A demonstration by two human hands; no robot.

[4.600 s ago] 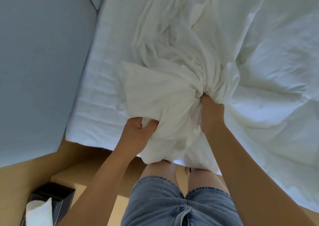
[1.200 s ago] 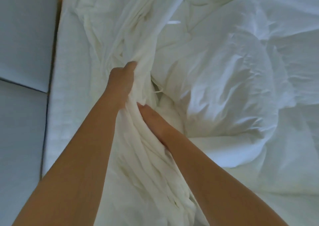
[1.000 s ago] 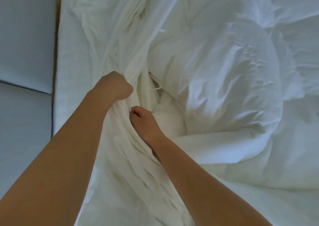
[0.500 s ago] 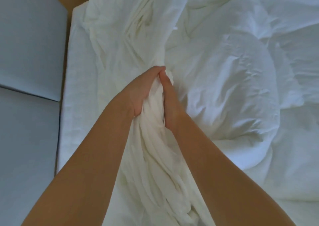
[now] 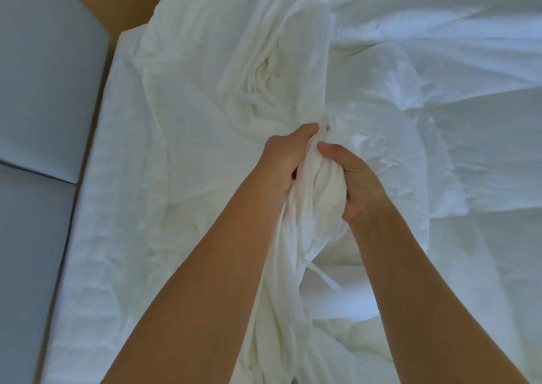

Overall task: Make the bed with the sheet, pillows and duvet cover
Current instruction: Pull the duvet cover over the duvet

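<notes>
Both hands meet over the bed, each closed around the same gathered bunch of thin, creamy-white cloth, which appears to be the duvet cover [image 5: 319, 184], though white on white makes its edges hard to follow. The left hand [image 5: 286, 161] grips the bunch from its own side, fingers curled in and thumb lying along the top of the cloth. The right hand [image 5: 353, 178] grips it from the opposite side, thumb pointing toward the left hand's thumb and almost touching it. The wad of fabric bulges up between the two palms. Beyond the fingertips the cover fans away in long folds across the mattress. Below the wrists it trails back between the forearms toward the person. A narrow fabric tie [image 5: 321, 276] hangs loose from it just under the right wrist. Outward from the right hand lies the puffier, cooler-white duvet [image 5: 440, 125], crumpled and touching the bunched cover. Outward from the left hand the sheet [image 5: 117, 213] is spread flat over the bed, lightly creased. Past the sheet's edge, farther out on that side, stand grey panels [image 5: 38, 90], and a strip of wood [image 5: 126, 5] shows beyond them.
</notes>
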